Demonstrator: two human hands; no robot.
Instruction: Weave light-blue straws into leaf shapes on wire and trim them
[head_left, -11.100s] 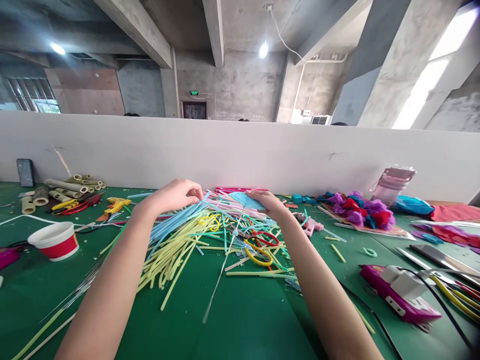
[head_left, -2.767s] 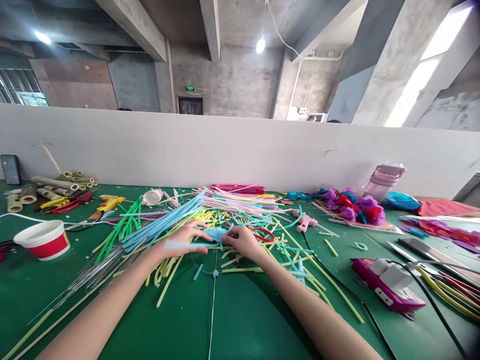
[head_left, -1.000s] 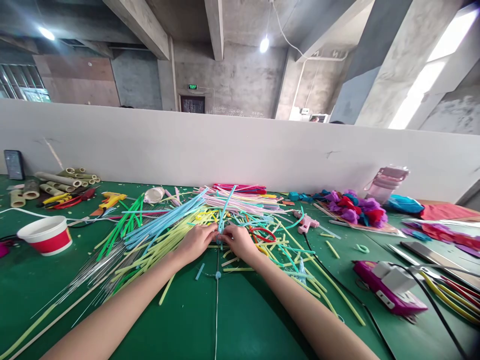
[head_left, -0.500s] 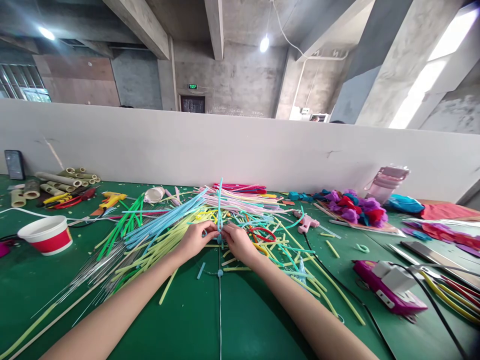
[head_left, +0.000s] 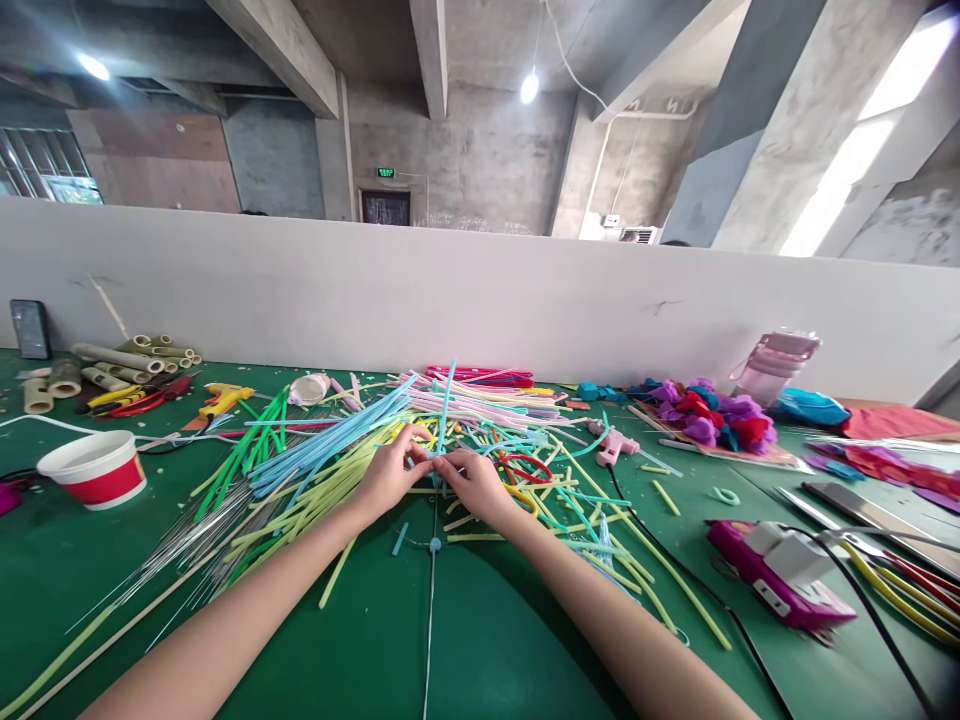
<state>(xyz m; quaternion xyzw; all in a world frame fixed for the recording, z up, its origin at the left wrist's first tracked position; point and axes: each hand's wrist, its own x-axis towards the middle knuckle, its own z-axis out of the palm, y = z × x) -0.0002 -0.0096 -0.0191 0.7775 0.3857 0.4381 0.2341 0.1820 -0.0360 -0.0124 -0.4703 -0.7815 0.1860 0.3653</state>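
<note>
My left hand [head_left: 397, 470] and my right hand [head_left: 471, 478] meet over the middle of the table, thumbs and fingertips pinched together. Between them stands a light-blue pipe cleaner [head_left: 448, 405], its upper end pointing away from me and leaning slightly right. My fingers hide its lower part. A thin pale stem [head_left: 429, 630] runs from beneath my hands toward me, with a small blue knob [head_left: 435, 544] partway along. Around my hands lies a heap of loose pipe cleaners: blue ones [head_left: 337, 437], yellow ones [head_left: 315, 500], pink ones [head_left: 487, 402] and green ones [head_left: 247, 450].
At left are a paper cup [head_left: 91, 470], a yellow glue gun [head_left: 225, 400], pliers [head_left: 120, 402] and bamboo pieces [head_left: 120, 357]. To the right lie a pink glue gun [head_left: 616, 445], a purple power strip [head_left: 780, 580] with cords, scissors [head_left: 892, 590] and a pink bottle [head_left: 776, 368].
The upper end of the blue pipe cleaner has tilted a little to the right, and the stem's near end has swung left. My fingertips have shifted slightly left and remain together.
</note>
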